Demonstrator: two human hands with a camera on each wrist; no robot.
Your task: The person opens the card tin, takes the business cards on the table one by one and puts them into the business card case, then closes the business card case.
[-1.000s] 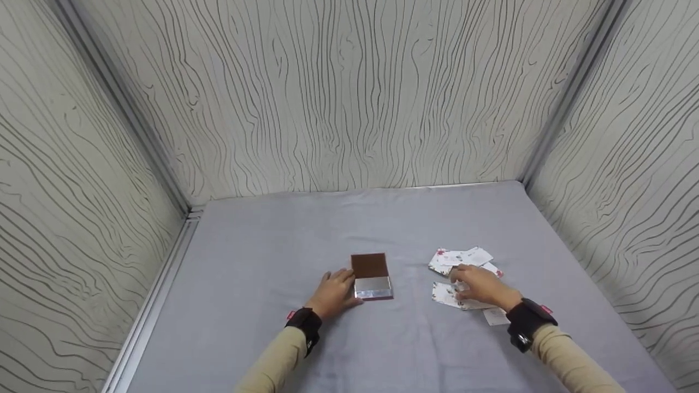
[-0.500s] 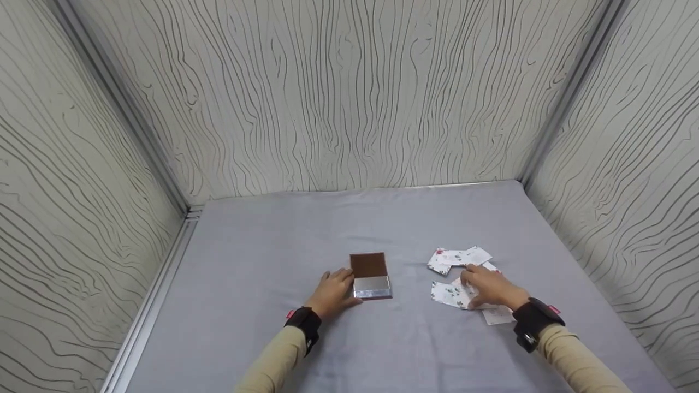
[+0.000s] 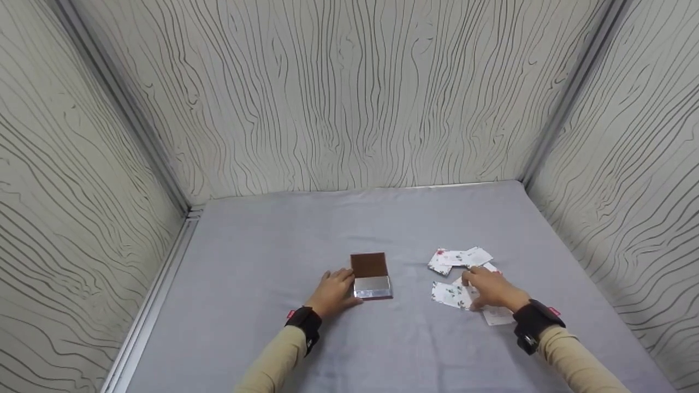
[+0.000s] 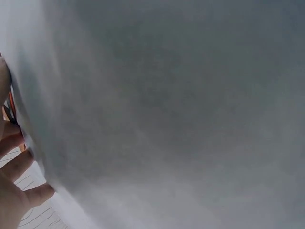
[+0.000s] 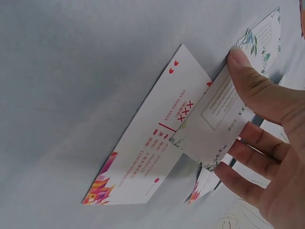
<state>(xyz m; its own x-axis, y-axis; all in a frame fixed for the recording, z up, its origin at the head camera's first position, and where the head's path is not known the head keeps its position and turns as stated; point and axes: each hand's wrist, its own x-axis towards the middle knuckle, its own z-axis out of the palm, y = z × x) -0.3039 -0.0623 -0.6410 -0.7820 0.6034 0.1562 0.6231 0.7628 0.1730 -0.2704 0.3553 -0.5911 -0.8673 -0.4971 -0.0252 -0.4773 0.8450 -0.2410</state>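
My left hand point(image 3: 330, 293) rests at the left side of a card case point(image 3: 369, 266), which stands with its brown lid raised and its silvery inside showing. In the left wrist view its fingers point(image 4: 16, 164) are spread and fairly straight, with little of the case visible. My right hand point(image 3: 491, 287) is over the cards on the right. The right wrist view shows its thumb and fingers pinching opposite long edges of a business card point(image 5: 209, 124) with green leaf print. Partly under that card lies a white business card point(image 5: 147, 143) with red lettering.
More business cards point(image 3: 464, 257) overlap loosely behind my right hand, and a leaf-printed card point(image 3: 446, 293) lies to its left. Grey cloth point(image 3: 273, 234) covers the table. Wood-grain-patterned walls point(image 3: 349, 98) enclose its back and sides.
My right hand has shifted a little right and toward me over the cards, uncovering more of the leaf-printed one. My left hand and the card case have stayed in place.
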